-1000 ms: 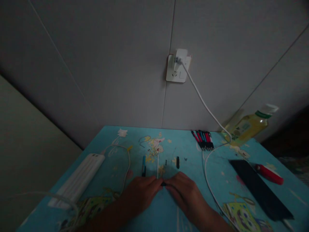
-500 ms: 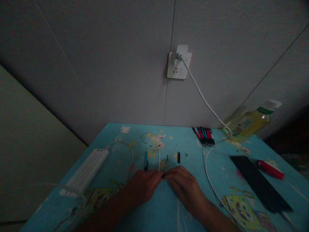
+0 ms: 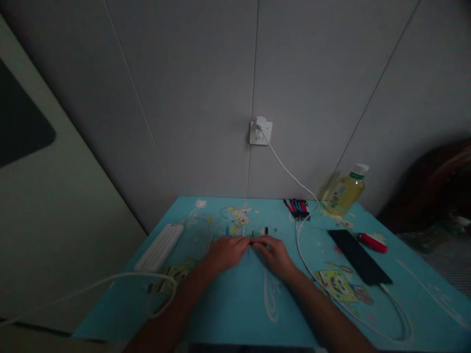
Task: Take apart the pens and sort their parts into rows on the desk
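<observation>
My left hand [image 3: 230, 251] and my right hand [image 3: 275, 255] meet over the middle of the table. Their fingertips are closed on a small dark pen part [image 3: 251, 242]; the fingers cover most of it. Just beyond the left hand lies a blue pen barrel [image 3: 227, 230], partly hidden. A thin white stick like a pen refill [image 3: 243, 230] points away from me beside it. Farther right are a tiny dark piece [image 3: 252, 233] and a short black pen piece [image 3: 266, 230], close to the right fingers.
Several red, blue and black pens [image 3: 299, 210] lie in a row at the back right, near a bottle of yellow liquid [image 3: 344, 196]. A black phone-like slab [image 3: 359, 256], a red object [image 3: 372, 243] and a white cable [image 3: 299, 245] occupy the right. A white power strip [image 3: 160, 247] lies left.
The view has pulled back and tilted up, so the table and hands look smaller. Both hands stay together on the small dark part, and the loose pieces have kept their places.
</observation>
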{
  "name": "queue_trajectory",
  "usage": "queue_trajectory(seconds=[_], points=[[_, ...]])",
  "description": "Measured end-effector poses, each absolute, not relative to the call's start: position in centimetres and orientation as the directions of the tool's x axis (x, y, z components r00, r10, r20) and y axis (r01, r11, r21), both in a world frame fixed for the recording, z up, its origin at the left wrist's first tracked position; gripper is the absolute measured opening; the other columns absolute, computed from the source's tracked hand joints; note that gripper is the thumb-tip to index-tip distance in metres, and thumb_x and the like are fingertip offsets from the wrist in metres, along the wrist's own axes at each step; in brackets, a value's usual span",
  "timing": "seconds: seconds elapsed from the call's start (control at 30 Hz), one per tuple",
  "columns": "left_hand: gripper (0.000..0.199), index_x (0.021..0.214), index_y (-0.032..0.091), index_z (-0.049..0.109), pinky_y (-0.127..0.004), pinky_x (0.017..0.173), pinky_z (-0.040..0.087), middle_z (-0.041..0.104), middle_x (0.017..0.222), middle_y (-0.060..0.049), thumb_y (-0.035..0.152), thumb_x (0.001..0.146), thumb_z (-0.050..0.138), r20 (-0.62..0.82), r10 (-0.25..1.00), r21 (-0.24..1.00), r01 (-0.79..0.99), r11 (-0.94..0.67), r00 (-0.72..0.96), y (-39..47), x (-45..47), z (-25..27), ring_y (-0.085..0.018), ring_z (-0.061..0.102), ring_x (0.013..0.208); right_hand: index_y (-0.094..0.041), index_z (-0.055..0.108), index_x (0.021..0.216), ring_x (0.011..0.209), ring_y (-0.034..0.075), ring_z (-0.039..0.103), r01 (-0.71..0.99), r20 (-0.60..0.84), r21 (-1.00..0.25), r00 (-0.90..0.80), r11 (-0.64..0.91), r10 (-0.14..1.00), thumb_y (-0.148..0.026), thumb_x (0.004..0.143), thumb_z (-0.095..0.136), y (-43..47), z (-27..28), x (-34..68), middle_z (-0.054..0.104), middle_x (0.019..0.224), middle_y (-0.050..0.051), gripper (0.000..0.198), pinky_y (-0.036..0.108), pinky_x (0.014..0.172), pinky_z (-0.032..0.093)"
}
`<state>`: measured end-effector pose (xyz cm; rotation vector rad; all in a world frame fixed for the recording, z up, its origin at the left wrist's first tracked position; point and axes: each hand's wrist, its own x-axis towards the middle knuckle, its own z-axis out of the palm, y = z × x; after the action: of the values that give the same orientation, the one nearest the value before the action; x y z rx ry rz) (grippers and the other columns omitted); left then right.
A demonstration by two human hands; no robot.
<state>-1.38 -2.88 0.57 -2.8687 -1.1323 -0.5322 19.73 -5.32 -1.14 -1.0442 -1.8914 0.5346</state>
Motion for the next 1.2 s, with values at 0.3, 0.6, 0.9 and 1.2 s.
queue_trajectory(seconds=[0.3, 0.6, 0.9, 1.2], points=[[0.032, 0.11, 0.02, 0.065, -0.025, 0.082, 0.051, 0.073, 0.1, -0.003, 0.027, 0.104, 0.034, 0.353, 0.663, 0.289, 0.597, -0.748, 0.66, -3.4, 0.2, 0.3, -0.015, 0.068, 0.091, -0.024, 0.074, 0.104, 0.093, 0.022, 0.067, 0.441, 0.585, -0.566, -0.381, 0.697, 0.716, -0.038, 0.098, 0.053, -4.5, -0.8, 22.0, 0.076, 0.097, 0.008, 0.026, 0.04, 0.09, 0.051], [0.033, 0.112, 0.02, 0.066, -0.032, 0.088, 0.05, 0.072, 0.106, -0.007, 0.031, 0.103, 0.036, 0.365, 0.643, 0.28, 0.579, -0.765, 0.673, -1.8, 0.8, 1.2, -0.02, 0.068, 0.095, -0.023, 0.071, 0.106, 0.092, 0.018, 0.066, 0.484, 0.6, -0.613, -0.229, 0.624, 0.767, -0.031, 0.101, 0.048, -4.9, -0.8, 21.3, 0.071, 0.096, 0.007, 0.025, 0.033, 0.084, 0.052], [0.027, 0.113, 0.019, 0.063, -0.03, 0.071, 0.053, 0.071, 0.093, -0.006, 0.025, 0.101, 0.04, 0.361, 0.558, 0.137, 0.55, -0.824, 0.747, -0.5, 0.0, 0.1, -0.019, 0.069, 0.079, -0.024, 0.069, 0.109, 0.095, 0.019, 0.064, 0.486, 0.584, -0.629, -0.221, 0.607, 0.781, -0.021, 0.096, 0.056, -5.2, -1.1, 21.3, 0.07, 0.1, 0.007, 0.018, 0.033, 0.086, 0.053], [0.023, 0.111, 0.019, 0.061, -0.028, 0.06, 0.052, 0.068, 0.08, -0.003, 0.023, 0.101, 0.041, 0.475, 0.496, 0.077, 0.528, -0.846, 0.726, -1.8, -0.4, -1.0, -0.017, 0.067, 0.068, -0.031, 0.068, 0.111, 0.095, 0.02, 0.066, 0.389, 0.49, -0.733, -0.268, 0.559, 0.829, -0.016, 0.093, 0.058, -6.5, -0.1, 20.9, 0.069, 0.103, 0.006, 0.025, 0.032, 0.083, 0.057]])
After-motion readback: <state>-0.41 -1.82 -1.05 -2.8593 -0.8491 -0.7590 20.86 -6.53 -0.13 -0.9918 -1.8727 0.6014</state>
